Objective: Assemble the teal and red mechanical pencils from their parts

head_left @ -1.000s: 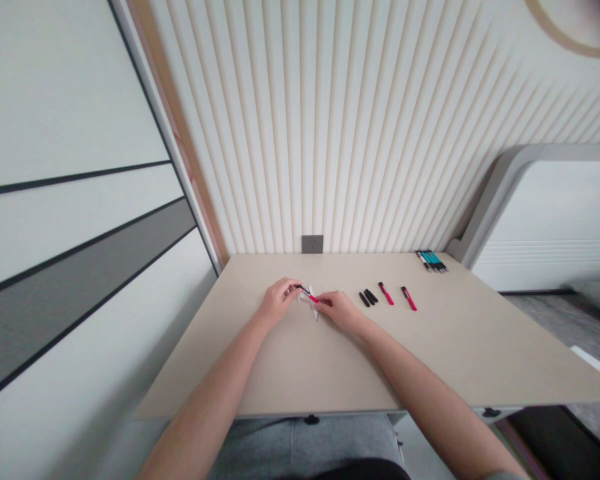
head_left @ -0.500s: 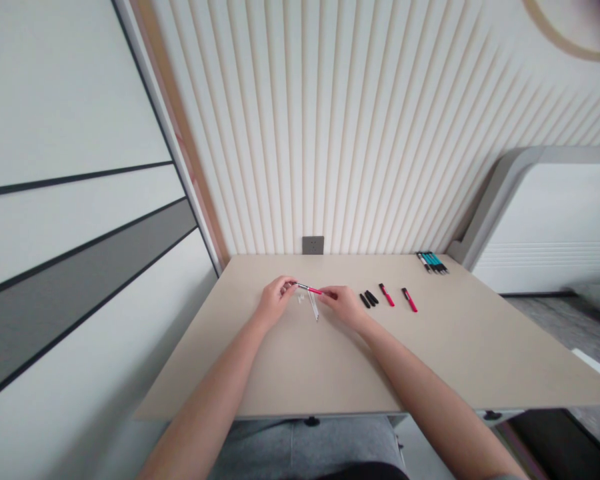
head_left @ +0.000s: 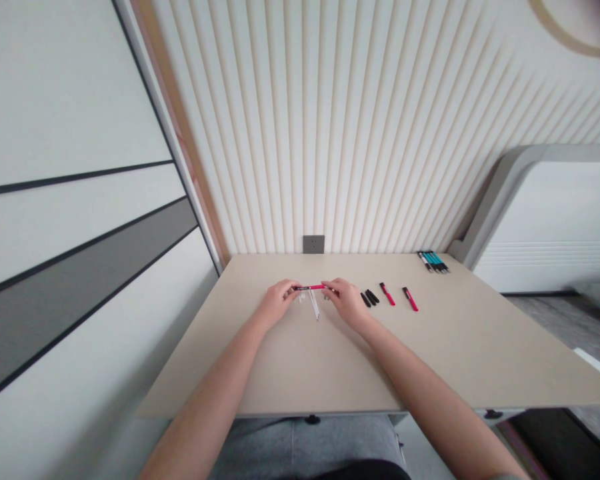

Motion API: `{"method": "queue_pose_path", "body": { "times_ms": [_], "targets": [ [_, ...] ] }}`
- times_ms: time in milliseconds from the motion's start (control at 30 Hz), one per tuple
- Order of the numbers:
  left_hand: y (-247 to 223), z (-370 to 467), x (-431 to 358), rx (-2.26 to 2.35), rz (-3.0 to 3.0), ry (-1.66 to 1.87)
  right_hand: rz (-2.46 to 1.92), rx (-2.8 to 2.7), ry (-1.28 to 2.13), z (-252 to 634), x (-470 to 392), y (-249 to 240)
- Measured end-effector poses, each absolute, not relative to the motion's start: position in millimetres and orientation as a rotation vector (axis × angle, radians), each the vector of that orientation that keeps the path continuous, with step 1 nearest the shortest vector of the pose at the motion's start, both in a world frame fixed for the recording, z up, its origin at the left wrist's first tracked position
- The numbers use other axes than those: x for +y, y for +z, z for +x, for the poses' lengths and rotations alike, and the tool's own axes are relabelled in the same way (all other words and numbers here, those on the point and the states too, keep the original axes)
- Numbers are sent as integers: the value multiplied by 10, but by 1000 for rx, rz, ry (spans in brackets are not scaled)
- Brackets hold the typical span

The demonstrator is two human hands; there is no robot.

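- Red and black, one pen (head_left: 316, 287) goes side to side between both hands, over the counter (head_left: 280, 373).
- Left hand (head_left: 277, 301) pinches its black end; right hand (head_left: 347, 303) pinches its red end, maybe to hold it steady.
- Thin white sticks (head_left: 315, 305) lie close by, likely for easy reach.
- Two red pens (head_left: 387, 294) lie apart, perhaps out of the way.

I'm seeing soft light washing the ribbed wall (head_left: 280, 120).
Shadow (head_left: 125, 407) is greying the white panel's (head_left: 105, 347) base; the top right corner is showing dark.
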State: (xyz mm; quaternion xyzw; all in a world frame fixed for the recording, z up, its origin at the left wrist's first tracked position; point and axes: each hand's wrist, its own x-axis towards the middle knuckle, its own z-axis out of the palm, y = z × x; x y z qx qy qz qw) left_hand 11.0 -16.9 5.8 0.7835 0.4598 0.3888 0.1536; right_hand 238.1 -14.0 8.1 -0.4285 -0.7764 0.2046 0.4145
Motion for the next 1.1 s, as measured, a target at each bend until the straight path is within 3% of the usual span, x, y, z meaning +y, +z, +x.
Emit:
{"method": "queue_pose_path", "body": {
  "times_ms": [467, 1100],
  "targets": [
    [80, 130, -208, 1256, 2233, 934, -918, -2054, 438, 2421, -185, 139],
    [89, 169, -256, 1160, 2110, 961, -855, -1988, 505, 2419, -237, 250]
  ]
}}
